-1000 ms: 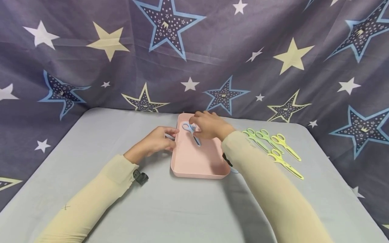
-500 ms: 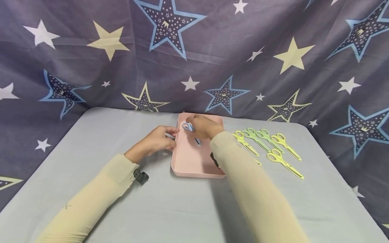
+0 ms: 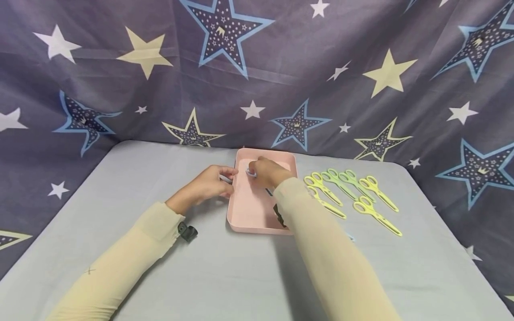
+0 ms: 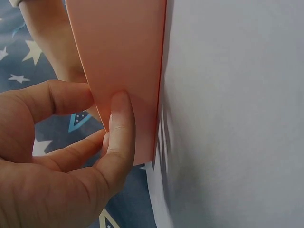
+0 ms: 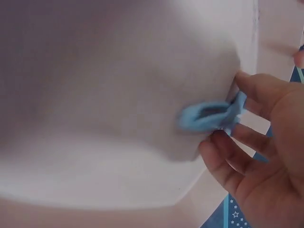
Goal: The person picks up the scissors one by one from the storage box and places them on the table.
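Note:
A shallow pink tray (image 3: 253, 218) lies on the grey cloth. My left hand (image 3: 210, 185) pinches its left wall; in the left wrist view the thumb presses the outer side (image 4: 118, 52) and fingers reach over the rim. Inside the tray's outline, my right hand (image 3: 267, 172) grips a pair of light blue scissors (image 3: 251, 173) by the handle. Only a handle loop and a bit of blade show past the fingers. The right wrist view has the blue loop (image 5: 204, 117) between thumb and fingers, slightly blurred, over the tray floor.
Several yellow scissors (image 3: 379, 216) and green scissors (image 3: 339, 183) lie right of the tray. A blue tip (image 3: 350, 237) peeks out from behind the right sleeve (image 3: 325, 240). A star-patterned curtain (image 3: 257, 89) hangs along the table's back edge.
The right hand has moved left and then slightly nearer, turning the blue scissors so their blade shifts right. The sleeve uncovers more yellow scissors. The left hand keeps its hold on the tray.

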Available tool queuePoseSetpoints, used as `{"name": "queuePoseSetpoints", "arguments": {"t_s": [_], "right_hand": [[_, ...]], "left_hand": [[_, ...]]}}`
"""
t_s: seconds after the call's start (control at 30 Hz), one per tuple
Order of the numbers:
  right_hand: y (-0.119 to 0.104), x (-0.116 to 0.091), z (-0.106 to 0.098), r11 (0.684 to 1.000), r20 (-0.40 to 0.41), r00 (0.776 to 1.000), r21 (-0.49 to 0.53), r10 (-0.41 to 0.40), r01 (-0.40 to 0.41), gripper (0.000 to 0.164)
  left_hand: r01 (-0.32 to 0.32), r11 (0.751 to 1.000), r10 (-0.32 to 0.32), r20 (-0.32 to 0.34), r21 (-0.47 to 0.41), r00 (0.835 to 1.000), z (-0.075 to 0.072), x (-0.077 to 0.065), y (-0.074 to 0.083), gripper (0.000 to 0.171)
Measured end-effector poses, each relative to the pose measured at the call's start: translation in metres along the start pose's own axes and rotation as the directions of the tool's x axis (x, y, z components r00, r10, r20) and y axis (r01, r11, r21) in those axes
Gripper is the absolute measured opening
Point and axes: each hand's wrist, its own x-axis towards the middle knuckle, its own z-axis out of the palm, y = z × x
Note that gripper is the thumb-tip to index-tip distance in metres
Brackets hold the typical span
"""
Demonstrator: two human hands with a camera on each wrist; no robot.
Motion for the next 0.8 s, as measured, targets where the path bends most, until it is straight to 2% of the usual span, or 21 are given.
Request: {"name": "queuePoseSetpoints", "arguments": {"t_s": [0.23, 0.47, 0.7, 0.8], "right_hand": [[-0.0045, -0.0004, -0.0020, 0.999, 0.031, 0.999, 0.031, 0.026, -0.027, 0.034], [-0.0063, -0.0017, -0.0014, 0.999, 0.044, 0.998, -0.004, 0.037, -0.037, 0.032], [-0.0073, -0.0047, -0.0007, 0.998, 0.058, 0.998, -0.057, 0.020, -0.016, 0.016], [-0.0081, -0.0069, -0.0012, 0.998, 0.070, 0.997, -0.058, 0.009, -0.005, 0.016]], "left_hand": [[0.010, 1.000, -0.010, -0.010, 0.004, 1.000, -0.0007, -0.0004, 0.0024, 0.069], [0.012, 1.000, -0.012, -0.005, 0.007, 1.000, -0.0005, -0.0008, 0.0008, 0.069], [0.007, 1.000, -0.007, 0.005, 0.008, 1.000, -0.0004, -0.0003, 0.0006, 0.070], [0.006, 1.000, -0.006, 0.009, 0.007, 1.000, -0.0007, -0.0009, 0.0010, 0.070]]}}
